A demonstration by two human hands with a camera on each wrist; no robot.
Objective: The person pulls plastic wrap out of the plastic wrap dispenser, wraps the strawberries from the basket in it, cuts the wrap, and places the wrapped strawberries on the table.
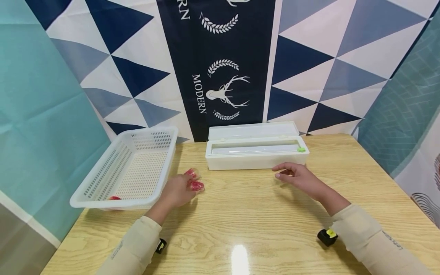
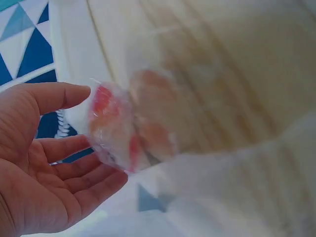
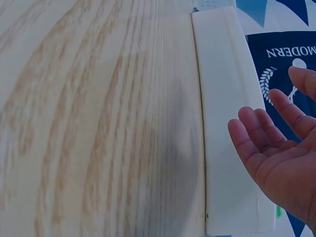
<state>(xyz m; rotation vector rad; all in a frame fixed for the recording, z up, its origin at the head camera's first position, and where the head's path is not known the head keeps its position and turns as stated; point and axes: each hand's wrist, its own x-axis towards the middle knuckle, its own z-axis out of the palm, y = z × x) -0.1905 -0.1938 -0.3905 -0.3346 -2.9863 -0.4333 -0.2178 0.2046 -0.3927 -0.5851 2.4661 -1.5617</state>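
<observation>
In the head view my left hand (image 1: 178, 190) is over the table just right of the white basket, holding a red bundle (image 1: 196, 186) wrapped in clear plastic film. The left wrist view shows this wrapped bundle (image 2: 111, 126), red with paler patches, between the thumb and fingertips of the left hand (image 2: 64, 163); its exact kind I cannot tell. My right hand (image 1: 298, 177) holds nothing, its fingers loosely bent at the front right of a white cling film dispenser (image 1: 247, 163). The dispenser's lid (image 1: 254, 131) is up, with a green slider (image 1: 301, 149) at its right end.
A white perforated basket (image 1: 82, 203) stands at the left of the wooden table (image 1: 261, 221), with a small red thing (image 1: 114, 198) in its near corner. Patterned cloth (image 1: 233, 49) hangs behind the table. Black wrist devices (image 1: 327, 237) show beneath the sleeves.
</observation>
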